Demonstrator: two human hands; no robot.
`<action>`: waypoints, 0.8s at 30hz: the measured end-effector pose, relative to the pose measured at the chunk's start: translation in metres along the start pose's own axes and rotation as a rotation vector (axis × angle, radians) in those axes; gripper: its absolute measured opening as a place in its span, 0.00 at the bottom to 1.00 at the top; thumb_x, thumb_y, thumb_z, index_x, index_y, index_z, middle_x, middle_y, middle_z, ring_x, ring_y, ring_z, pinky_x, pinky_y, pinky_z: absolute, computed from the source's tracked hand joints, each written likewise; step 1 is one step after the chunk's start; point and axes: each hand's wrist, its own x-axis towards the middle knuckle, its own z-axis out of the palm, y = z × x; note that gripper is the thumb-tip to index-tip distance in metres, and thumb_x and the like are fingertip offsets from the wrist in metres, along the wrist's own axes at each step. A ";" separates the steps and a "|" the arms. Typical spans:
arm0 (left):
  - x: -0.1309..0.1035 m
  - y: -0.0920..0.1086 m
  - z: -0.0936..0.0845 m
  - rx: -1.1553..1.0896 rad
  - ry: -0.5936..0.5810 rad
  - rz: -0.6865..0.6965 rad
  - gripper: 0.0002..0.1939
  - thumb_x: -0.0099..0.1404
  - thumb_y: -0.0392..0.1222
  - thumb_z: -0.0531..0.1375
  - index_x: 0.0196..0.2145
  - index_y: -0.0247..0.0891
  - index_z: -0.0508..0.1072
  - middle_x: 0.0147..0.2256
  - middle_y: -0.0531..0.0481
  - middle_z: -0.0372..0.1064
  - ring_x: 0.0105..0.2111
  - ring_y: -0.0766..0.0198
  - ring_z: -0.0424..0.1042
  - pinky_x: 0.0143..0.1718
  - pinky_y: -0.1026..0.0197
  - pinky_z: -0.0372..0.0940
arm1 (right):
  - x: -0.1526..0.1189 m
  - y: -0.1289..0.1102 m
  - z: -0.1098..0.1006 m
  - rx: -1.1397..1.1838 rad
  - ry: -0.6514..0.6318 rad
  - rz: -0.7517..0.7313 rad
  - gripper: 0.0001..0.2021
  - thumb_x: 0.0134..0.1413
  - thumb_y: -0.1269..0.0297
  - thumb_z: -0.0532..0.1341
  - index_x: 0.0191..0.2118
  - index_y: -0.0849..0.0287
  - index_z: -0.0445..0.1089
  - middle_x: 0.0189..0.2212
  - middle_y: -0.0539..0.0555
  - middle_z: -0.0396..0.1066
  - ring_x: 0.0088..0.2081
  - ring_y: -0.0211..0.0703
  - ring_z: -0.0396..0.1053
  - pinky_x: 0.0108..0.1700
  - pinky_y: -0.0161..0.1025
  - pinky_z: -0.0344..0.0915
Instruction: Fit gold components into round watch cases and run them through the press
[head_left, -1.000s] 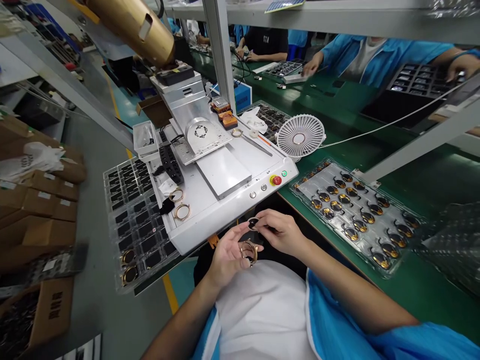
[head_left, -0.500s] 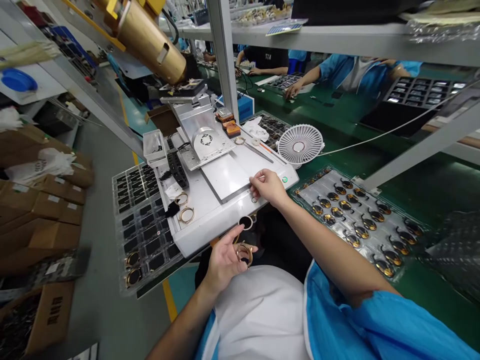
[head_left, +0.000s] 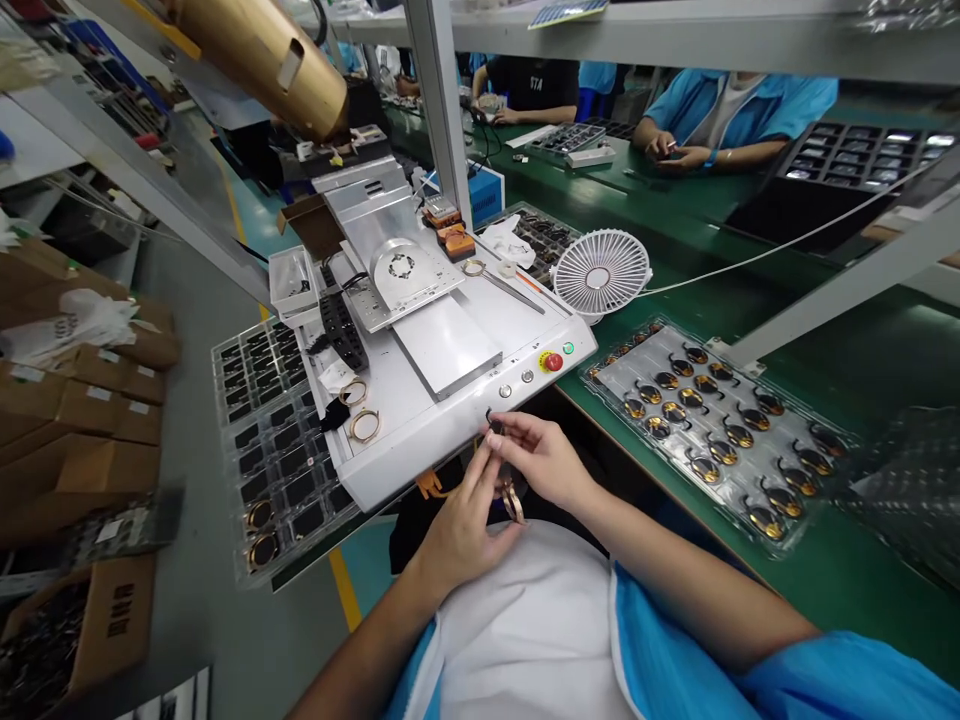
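Right hand (head_left: 549, 466) back from machine (head_left: 420, 440) to left hand (head_left: 466, 522); dark part (head_left: 496, 425) pinched at both hands' fingertips; gold rings (head_left: 513, 504) just below fingers.

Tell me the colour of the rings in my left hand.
The rings are gold; the head view shows them best.
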 end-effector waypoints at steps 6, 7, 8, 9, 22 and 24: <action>0.005 0.000 0.001 -0.408 0.126 0.005 0.46 0.57 0.37 0.74 0.69 0.48 0.61 0.75 0.28 0.34 0.47 0.51 0.81 0.43 0.53 0.81 | 0.001 -0.008 -0.012 0.074 -0.060 0.063 0.21 0.46 0.48 0.76 0.38 0.60 0.79 0.26 0.51 0.78 0.25 0.40 0.75 0.31 0.38 0.76; 0.005 0.000 0.001 -0.457 0.143 -0.006 0.45 0.57 0.38 0.75 0.67 0.47 0.62 0.75 0.27 0.33 0.47 0.51 0.82 0.43 0.53 0.81 | 0.000 -0.009 -0.013 0.069 -0.076 0.078 0.21 0.46 0.47 0.76 0.37 0.61 0.78 0.23 0.50 0.76 0.23 0.39 0.73 0.28 0.37 0.75; 0.005 -0.001 0.001 -0.479 0.144 -0.010 0.44 0.57 0.38 0.75 0.66 0.46 0.63 0.75 0.27 0.34 0.46 0.52 0.82 0.43 0.53 0.81 | 0.000 -0.010 -0.014 0.059 -0.080 0.090 0.22 0.46 0.47 0.76 0.35 0.61 0.77 0.21 0.49 0.75 0.21 0.38 0.72 0.26 0.36 0.74; 0.004 -0.001 0.000 -0.474 0.134 -0.002 0.43 0.57 0.38 0.75 0.66 0.45 0.64 0.75 0.26 0.35 0.46 0.52 0.82 0.43 0.53 0.81 | -0.001 -0.011 -0.015 0.049 -0.072 0.098 0.22 0.44 0.47 0.77 0.34 0.61 0.76 0.19 0.48 0.74 0.20 0.38 0.72 0.25 0.35 0.74; 0.005 -0.012 -0.006 -0.241 0.042 0.109 0.44 0.61 0.33 0.70 0.70 0.46 0.58 0.71 0.31 0.54 0.54 0.50 0.79 0.52 0.50 0.78 | -0.003 -0.008 -0.023 0.050 -0.040 0.177 0.25 0.37 0.45 0.79 0.28 0.61 0.73 0.19 0.50 0.75 0.21 0.36 0.72 0.26 0.33 0.73; 0.007 -0.011 -0.004 -0.486 0.175 0.050 0.36 0.61 0.35 0.71 0.65 0.45 0.66 0.66 0.34 0.64 0.53 0.52 0.79 0.54 0.51 0.77 | -0.005 -0.011 -0.023 0.049 -0.043 0.189 0.24 0.36 0.47 0.80 0.25 0.61 0.71 0.18 0.48 0.73 0.20 0.33 0.69 0.24 0.31 0.69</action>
